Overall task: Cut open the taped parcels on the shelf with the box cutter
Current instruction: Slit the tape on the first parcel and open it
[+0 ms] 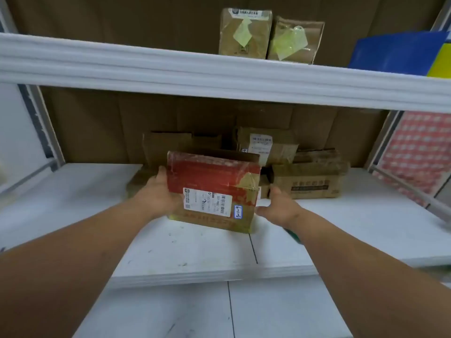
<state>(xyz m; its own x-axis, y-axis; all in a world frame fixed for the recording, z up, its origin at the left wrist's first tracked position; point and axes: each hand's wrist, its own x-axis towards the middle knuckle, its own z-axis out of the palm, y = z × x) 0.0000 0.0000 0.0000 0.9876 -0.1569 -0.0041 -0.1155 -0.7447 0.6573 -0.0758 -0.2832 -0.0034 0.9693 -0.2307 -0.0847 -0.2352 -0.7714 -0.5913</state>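
While the left hand (156, 193) grips the red taped parcel (214, 191) by its left side, tilted above the lower shelf (170, 252), the right hand (278, 207) sits just beside its right edge, fingers loosely curled, something green beneath it, perhaps the box cutter. One-sided support could let the parcel twist and drop.

A small blue-edged sticker (239, 212) on the red parcel (212, 176) reads "3-1-9".

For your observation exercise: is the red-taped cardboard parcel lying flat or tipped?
Tipped: the red-taped cardboard parcel leans back, its near bottom edge on the white shelf.
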